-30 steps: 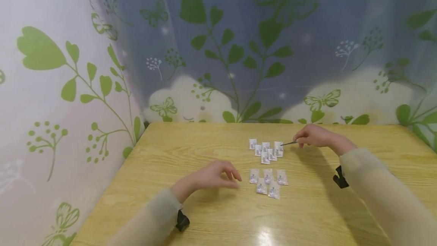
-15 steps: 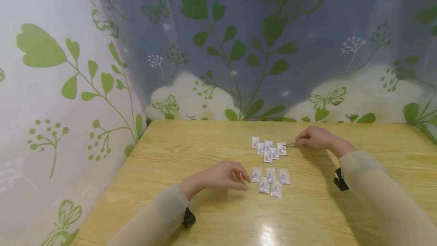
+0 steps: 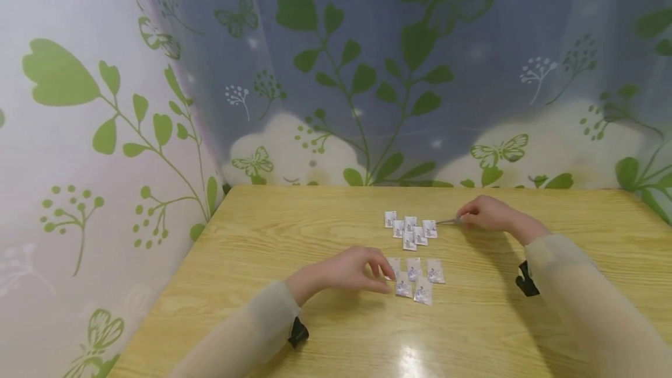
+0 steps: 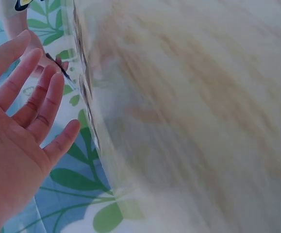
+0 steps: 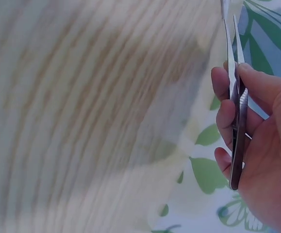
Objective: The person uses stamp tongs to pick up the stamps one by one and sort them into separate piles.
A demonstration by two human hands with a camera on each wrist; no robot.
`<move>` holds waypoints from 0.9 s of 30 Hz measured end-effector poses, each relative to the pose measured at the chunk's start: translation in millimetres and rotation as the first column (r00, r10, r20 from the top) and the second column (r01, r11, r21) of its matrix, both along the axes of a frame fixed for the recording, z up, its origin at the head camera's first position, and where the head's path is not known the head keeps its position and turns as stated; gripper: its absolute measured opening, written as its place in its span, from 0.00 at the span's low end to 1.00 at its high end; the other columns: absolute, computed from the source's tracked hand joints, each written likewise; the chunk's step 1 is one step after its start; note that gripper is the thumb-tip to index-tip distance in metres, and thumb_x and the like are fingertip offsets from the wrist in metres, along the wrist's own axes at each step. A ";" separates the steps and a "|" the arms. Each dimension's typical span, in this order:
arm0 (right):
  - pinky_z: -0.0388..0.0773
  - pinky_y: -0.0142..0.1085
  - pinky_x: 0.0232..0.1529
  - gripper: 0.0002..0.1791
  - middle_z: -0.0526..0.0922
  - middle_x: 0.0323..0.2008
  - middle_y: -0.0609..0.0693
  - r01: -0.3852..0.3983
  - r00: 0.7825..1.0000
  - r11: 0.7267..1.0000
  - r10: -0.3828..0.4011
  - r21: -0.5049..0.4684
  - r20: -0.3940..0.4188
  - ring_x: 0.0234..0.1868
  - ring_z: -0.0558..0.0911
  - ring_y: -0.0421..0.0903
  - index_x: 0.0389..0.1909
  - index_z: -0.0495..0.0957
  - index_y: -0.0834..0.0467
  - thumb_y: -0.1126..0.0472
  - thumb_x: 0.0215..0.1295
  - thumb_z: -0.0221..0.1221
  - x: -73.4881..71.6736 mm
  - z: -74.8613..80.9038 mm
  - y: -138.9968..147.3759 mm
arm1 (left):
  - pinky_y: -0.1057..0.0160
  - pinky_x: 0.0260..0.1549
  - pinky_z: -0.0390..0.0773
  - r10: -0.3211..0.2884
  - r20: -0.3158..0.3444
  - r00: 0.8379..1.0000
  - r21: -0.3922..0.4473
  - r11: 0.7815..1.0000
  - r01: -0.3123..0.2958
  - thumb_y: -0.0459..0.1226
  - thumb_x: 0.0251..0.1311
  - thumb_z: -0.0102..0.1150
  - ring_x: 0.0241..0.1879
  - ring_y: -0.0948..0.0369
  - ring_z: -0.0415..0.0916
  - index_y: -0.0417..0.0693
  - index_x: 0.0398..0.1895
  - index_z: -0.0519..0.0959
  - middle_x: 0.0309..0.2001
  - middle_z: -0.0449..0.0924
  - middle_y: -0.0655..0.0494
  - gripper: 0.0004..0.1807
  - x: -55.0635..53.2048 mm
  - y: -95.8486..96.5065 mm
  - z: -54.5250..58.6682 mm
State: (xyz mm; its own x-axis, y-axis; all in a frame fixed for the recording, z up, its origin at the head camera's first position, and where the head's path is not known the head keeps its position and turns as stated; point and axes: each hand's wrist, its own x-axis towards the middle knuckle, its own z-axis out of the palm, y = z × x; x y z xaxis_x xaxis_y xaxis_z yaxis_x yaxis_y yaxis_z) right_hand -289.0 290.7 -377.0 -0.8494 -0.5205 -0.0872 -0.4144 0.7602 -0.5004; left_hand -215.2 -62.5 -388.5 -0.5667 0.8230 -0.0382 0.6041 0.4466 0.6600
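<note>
My right hand grips metal tweezers between thumb and fingers. Their tips stand apart in the right wrist view and end beside the rightmost packet of the far group. That group is several small flat white printed packets, some overlapping. Closer to me lies a second group of several clear-looking printed packets. My left hand hovers at this group's left side and partly covers one packet. In the left wrist view its fingers are loosely spread, with nothing held.
Both packet groups lie on a wood-grain table. A printed curtain hangs along the table's back edge, and another patterned sheet covers the left side. Light glares off the tabletop near the front.
My left hand has moved right, up to the near packets. The rightmost far packet now lies flat, and the tweezer tips have drawn back from over it to its right side.
</note>
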 end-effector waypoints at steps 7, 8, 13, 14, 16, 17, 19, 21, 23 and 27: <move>0.71 0.42 0.32 0.19 0.82 0.33 0.52 0.053 0.998 0.998 -0.052 -0.029 0.023 0.32 0.78 0.50 0.55 0.73 0.75 0.63 0.73 0.51 23.2 12.8 8.1 | 0.61 0.44 0.75 0.054 -0.002 0.999 0.055 0.997 -0.054 0.42 0.59 0.67 0.41 0.65 0.75 0.48 0.47 0.83 0.45 0.79 0.63 0.15 -1.7 -17.2 2.0; 0.72 0.41 0.32 0.19 0.82 0.33 0.52 0.054 0.998 0.998 -0.053 -0.035 0.023 0.32 0.78 0.50 0.55 0.72 0.74 0.63 0.73 0.51 27.4 14.2 9.1 | 0.60 0.45 0.75 0.062 -0.009 0.998 0.058 0.996 -0.062 0.42 0.59 0.67 0.41 0.65 0.75 0.47 0.47 0.83 0.45 0.79 0.62 0.15 -2.5 -21.2 1.5; 0.76 0.41 0.33 0.18 0.82 0.34 0.50 0.058 0.998 0.996 -0.056 -0.071 0.028 0.33 0.79 0.50 0.55 0.73 0.71 0.62 0.72 0.53 53.4 19.5 17.2 | 0.54 0.45 0.75 0.095 -0.028 0.995 0.046 0.995 -0.094 0.42 0.61 0.65 0.42 0.64 0.75 0.47 0.48 0.82 0.47 0.80 0.58 0.14 -5.2 -43.6 1.7; 0.76 0.42 0.33 0.18 0.82 0.34 0.49 0.061 0.998 0.995 -0.059 -0.077 0.034 0.33 0.79 0.49 0.55 0.73 0.70 0.62 0.72 0.54 59.2 20.1 19.2 | 0.54 0.45 0.75 0.102 -0.030 0.994 0.046 0.994 -0.100 0.42 0.61 0.65 0.42 0.64 0.75 0.47 0.48 0.82 0.47 0.80 0.57 0.15 -5.7 -48.7 1.9; 0.77 0.42 0.32 0.17 0.83 0.35 0.49 0.069 0.997 0.993 -0.066 -0.093 0.038 0.32 0.79 0.49 0.54 0.74 0.68 0.61 0.71 0.55 70.5 19.8 23.9 | 0.52 0.44 0.75 0.113 -0.040 0.993 0.050 0.993 -0.111 0.43 0.61 0.64 0.42 0.63 0.76 0.46 0.48 0.82 0.48 0.80 0.54 0.15 -6.5 -59.2 2.5; 0.77 0.42 0.31 0.17 0.83 0.35 0.49 0.072 0.997 0.992 -0.068 -0.103 0.039 0.31 0.79 0.48 0.54 0.75 0.67 0.60 0.71 0.56 76.4 19.1 26.2 | 0.52 0.44 0.75 0.120 -0.040 0.992 0.056 0.991 -0.118 0.42 0.62 0.64 0.42 0.62 0.76 0.46 0.49 0.81 0.48 0.80 0.53 0.15 -6.5 -64.6 3.1; 0.76 0.40 0.28 0.16 0.82 0.35 0.49 0.085 0.996 0.990 -0.081 -0.116 0.038 0.29 0.79 0.47 0.52 0.75 0.65 0.59 0.70 0.57 87.8 15.8 31.2 | 0.52 0.43 0.75 0.135 -0.047 0.990 0.070 0.989 -0.131 0.43 0.62 0.64 0.42 0.61 0.76 0.45 0.50 0.81 0.48 0.80 0.52 0.16 -6.6 -75.9 3.1; 0.74 0.38 0.24 0.15 0.82 0.34 0.49 0.096 0.995 0.985 -0.094 -0.140 0.021 0.26 0.78 0.45 0.50 0.76 0.64 0.58 0.69 0.58 98.5 10.5 35.4 | 0.52 0.42 0.75 0.155 -0.053 0.986 0.084 0.985 -0.150 0.42 0.62 0.64 0.42 0.59 0.77 0.45 0.51 0.80 0.48 0.80 0.50 0.17 -5.4 -86.2 4.5; 0.74 0.36 0.22 0.14 0.81 0.34 0.49 0.117 0.993 0.980 -0.120 -0.160 -0.004 0.24 0.77 0.43 0.49 0.76 0.63 0.59 0.69 0.59 107.6 4.5 39.1 | 0.53 0.41 0.75 0.187 -0.052 0.981 0.087 0.979 -0.182 0.42 0.61 0.65 0.42 0.59 0.77 0.44 0.51 0.80 0.49 0.80 0.50 0.18 -3.9 -96.9 5.4; 0.75 0.35 0.23 0.11 0.81 0.35 0.51 0.164 0.983 0.967 -0.176 -0.196 -0.048 0.22 0.77 0.41 0.45 0.77 0.64 0.61 0.67 0.60 120.2 -8.8 43.5 | 0.54 0.40 0.75 0.252 -0.071 0.965 0.088 0.965 -0.245 0.42 0.61 0.65 0.42 0.58 0.76 0.44 0.52 0.80 0.50 0.80 0.51 0.18 -2.1 -118.8 6.2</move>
